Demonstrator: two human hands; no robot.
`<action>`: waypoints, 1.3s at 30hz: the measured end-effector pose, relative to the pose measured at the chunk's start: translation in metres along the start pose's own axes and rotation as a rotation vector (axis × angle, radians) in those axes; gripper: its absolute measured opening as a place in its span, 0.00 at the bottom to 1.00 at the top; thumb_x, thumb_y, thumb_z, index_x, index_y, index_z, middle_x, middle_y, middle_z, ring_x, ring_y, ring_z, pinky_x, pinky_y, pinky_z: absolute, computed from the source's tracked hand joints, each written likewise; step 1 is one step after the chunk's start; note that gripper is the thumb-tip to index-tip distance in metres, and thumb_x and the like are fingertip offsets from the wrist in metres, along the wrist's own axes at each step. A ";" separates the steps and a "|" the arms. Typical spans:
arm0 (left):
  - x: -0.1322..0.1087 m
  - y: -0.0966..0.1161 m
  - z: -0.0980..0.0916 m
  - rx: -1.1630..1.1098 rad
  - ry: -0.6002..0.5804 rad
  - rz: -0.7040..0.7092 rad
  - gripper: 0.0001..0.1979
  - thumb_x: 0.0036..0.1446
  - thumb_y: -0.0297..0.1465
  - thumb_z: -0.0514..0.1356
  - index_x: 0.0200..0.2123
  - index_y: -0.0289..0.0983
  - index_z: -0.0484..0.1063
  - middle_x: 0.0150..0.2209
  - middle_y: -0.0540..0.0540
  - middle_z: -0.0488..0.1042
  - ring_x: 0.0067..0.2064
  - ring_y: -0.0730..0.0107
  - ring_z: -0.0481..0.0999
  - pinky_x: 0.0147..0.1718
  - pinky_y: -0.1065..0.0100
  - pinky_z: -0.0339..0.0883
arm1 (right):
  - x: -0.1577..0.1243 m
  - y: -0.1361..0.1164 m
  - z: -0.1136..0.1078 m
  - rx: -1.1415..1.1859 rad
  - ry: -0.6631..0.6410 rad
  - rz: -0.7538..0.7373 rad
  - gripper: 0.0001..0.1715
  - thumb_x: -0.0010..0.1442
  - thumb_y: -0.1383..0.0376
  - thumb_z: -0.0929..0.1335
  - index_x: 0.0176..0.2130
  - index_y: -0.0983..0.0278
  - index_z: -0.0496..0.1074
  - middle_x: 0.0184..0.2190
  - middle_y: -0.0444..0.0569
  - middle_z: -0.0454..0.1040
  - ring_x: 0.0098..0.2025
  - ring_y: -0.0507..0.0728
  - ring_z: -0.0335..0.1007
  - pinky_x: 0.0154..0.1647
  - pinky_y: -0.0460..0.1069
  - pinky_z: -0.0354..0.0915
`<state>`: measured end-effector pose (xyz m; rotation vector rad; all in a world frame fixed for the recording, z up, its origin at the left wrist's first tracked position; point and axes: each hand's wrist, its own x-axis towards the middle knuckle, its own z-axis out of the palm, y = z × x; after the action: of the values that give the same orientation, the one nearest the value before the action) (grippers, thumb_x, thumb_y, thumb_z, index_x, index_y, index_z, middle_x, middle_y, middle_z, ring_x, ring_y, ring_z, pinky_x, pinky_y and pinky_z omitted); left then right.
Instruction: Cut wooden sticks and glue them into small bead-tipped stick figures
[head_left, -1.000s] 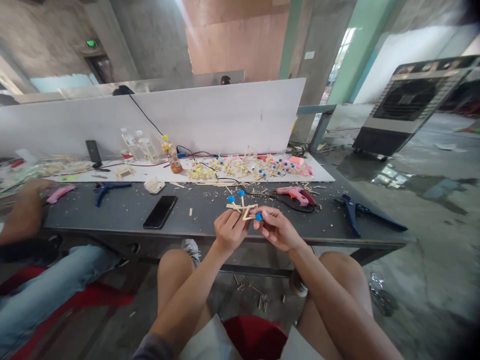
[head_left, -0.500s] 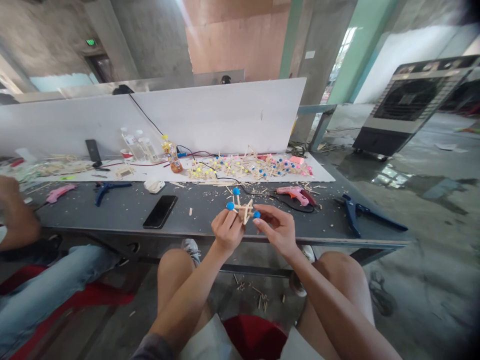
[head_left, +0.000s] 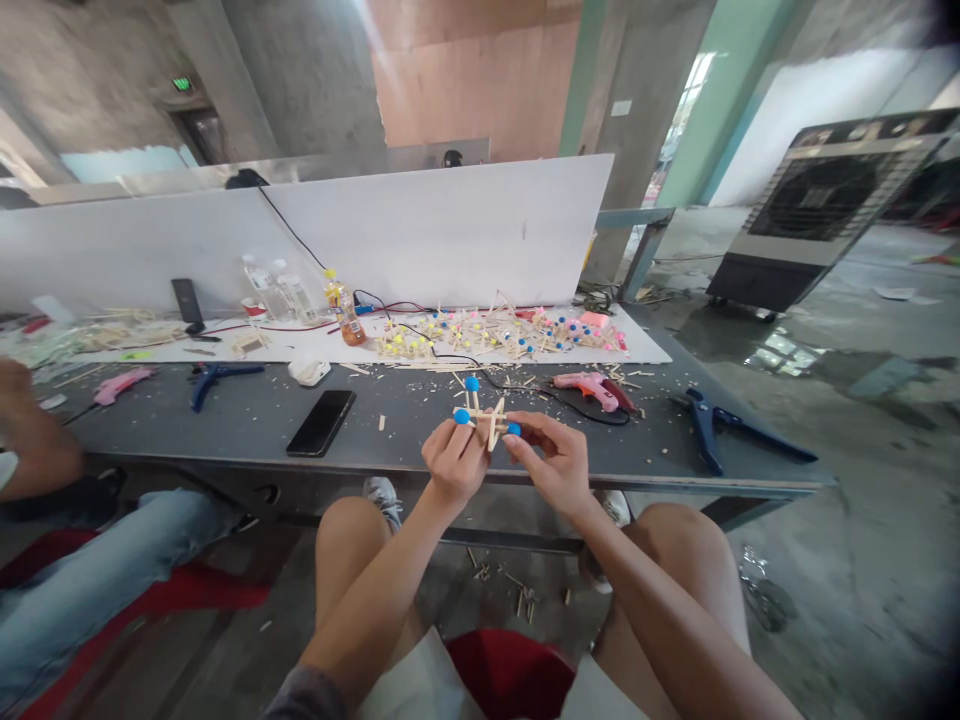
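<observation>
**Head view: two hands grip a small stick model above the near edge of a grey table**

Far to the left of the model, a co-worker's bare forearm (head_left: 34, 445) rests at the end of the dark grey metal table (head_left: 225, 440), above a leg in blue jeans. A pink plastic glue gun (head_left: 120, 385) and a blue plastic clamp (head_left: 217, 378) lie on the table, well left of the model. A flat black phone (head_left: 321, 423) lies nearer, still left of the model and apart from it. Behind the phone, up and left of the model, stands a clear bottle of orange drink (head_left: 345, 312).

The person's left hand (head_left: 454, 465) has its fingers closed on the small pale wooden stick model with blue ball tips (head_left: 484, 415), holding it from the left and below, just over the table's near edge. The right hand (head_left: 551, 460) meets the model from the right, thumb and forefinger pinched together on the model's right-hand blue ball.

Behind the model, on a white sheet, lies a heap of similar stick pieces with blue, yellow and pink balls (head_left: 495, 335). Just right of the model and behind it lies a second pink glue gun with a black cord (head_left: 589, 388). Further right lies a second blue clamp (head_left: 720, 428). Well beyond, on the floor, stands a large grey air cooler (head_left: 817, 200).
</observation>
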<state>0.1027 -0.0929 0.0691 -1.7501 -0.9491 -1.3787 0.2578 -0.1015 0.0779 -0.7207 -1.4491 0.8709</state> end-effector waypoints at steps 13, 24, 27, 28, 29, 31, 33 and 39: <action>0.004 0.000 -0.002 -0.086 0.024 -0.029 0.13 0.58 0.25 0.63 0.47 0.40 0.73 0.23 0.50 0.72 0.25 0.70 0.71 0.27 0.70 0.60 | 0.011 -0.001 0.001 0.739 -0.263 0.499 0.16 0.52 0.58 0.76 0.39 0.62 0.78 0.27 0.47 0.78 0.20 0.48 0.67 0.13 0.41 0.59; 0.001 -0.001 -0.002 -0.082 0.025 -0.036 0.11 0.60 0.29 0.62 0.47 0.39 0.74 0.22 0.49 0.71 0.24 0.70 0.70 0.28 0.69 0.59 | 0.010 0.002 0.000 0.729 -0.289 0.481 0.16 0.53 0.58 0.76 0.40 0.62 0.78 0.28 0.48 0.79 0.21 0.49 0.69 0.15 0.40 0.61; 0.003 0.000 -0.002 -0.094 0.012 -0.031 0.11 0.61 0.29 0.62 0.47 0.39 0.74 0.23 0.48 0.72 0.25 0.70 0.71 0.28 0.69 0.60 | 0.010 0.003 0.000 0.717 -0.274 0.466 0.18 0.52 0.57 0.77 0.41 0.62 0.78 0.29 0.48 0.80 0.21 0.49 0.69 0.15 0.41 0.61; 0.004 0.000 -0.003 -0.101 0.012 -0.028 0.11 0.61 0.29 0.62 0.47 0.39 0.74 0.24 0.48 0.73 0.25 0.70 0.71 0.28 0.70 0.60 | 0.010 0.003 0.000 0.707 -0.269 0.463 0.17 0.52 0.58 0.77 0.41 0.62 0.78 0.29 0.48 0.80 0.21 0.49 0.69 0.15 0.41 0.62; 0.005 0.000 -0.003 -0.107 0.012 -0.028 0.11 0.60 0.29 0.62 0.47 0.39 0.74 0.24 0.48 0.73 0.26 0.70 0.71 0.28 0.70 0.60 | 0.010 0.003 0.000 0.696 -0.264 0.459 0.17 0.52 0.58 0.77 0.41 0.62 0.78 0.28 0.48 0.79 0.21 0.49 0.69 0.15 0.41 0.62; 0.006 0.000 -0.003 -0.110 0.011 -0.031 0.10 0.60 0.28 0.62 0.46 0.39 0.74 0.25 0.48 0.73 0.26 0.70 0.71 0.29 0.69 0.60 | 0.011 0.002 0.000 0.667 -0.262 0.440 0.18 0.52 0.58 0.76 0.42 0.61 0.78 0.29 0.48 0.79 0.21 0.49 0.69 0.15 0.42 0.62; 0.006 0.000 -0.003 -0.089 0.011 -0.034 0.10 0.60 0.26 0.62 0.45 0.39 0.74 0.25 0.48 0.74 0.26 0.70 0.71 0.28 0.69 0.60 | 0.012 0.001 0.000 0.612 -0.250 0.400 0.19 0.55 0.56 0.75 0.46 0.61 0.77 0.30 0.48 0.79 0.22 0.50 0.70 0.16 0.43 0.64; 0.004 0.000 -0.002 -0.027 0.013 -0.010 0.08 0.59 0.24 0.62 0.43 0.37 0.75 0.22 0.48 0.71 0.23 0.71 0.67 0.25 0.67 0.55 | 0.006 -0.002 -0.001 0.217 -0.084 0.128 0.17 0.59 0.57 0.72 0.47 0.61 0.76 0.29 0.47 0.76 0.27 0.53 0.72 0.25 0.48 0.71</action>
<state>0.1026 -0.0939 0.0736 -1.7566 -0.9372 -1.4139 0.2585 -0.0972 0.0828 -0.6249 -1.3671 1.1501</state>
